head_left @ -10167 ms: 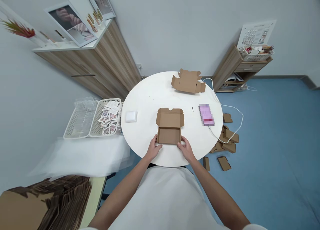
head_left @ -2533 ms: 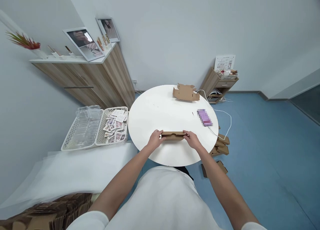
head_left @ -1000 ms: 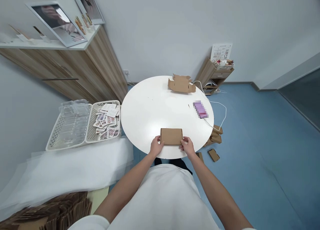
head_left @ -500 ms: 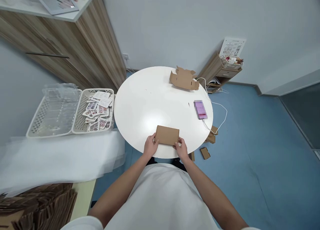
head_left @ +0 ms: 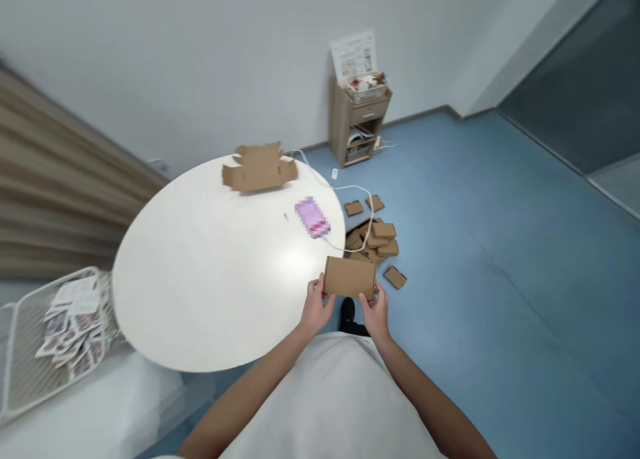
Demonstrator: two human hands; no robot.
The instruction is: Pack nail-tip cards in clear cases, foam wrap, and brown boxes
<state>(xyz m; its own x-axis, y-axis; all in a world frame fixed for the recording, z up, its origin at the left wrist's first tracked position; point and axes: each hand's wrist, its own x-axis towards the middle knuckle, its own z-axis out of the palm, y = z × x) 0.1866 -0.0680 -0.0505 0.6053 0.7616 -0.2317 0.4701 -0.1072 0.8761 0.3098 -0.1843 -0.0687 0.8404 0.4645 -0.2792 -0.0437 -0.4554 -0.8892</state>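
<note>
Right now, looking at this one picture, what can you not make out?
Head view:
Contents of the cardboard box, gripped by left hand and right hand: closed lid hides them.
The pink object on the table: pixelated.
The wooden cabinet, left: smeared by motion.
The white basket: cut by the left edge.
Print on the poster: too small.
</note>
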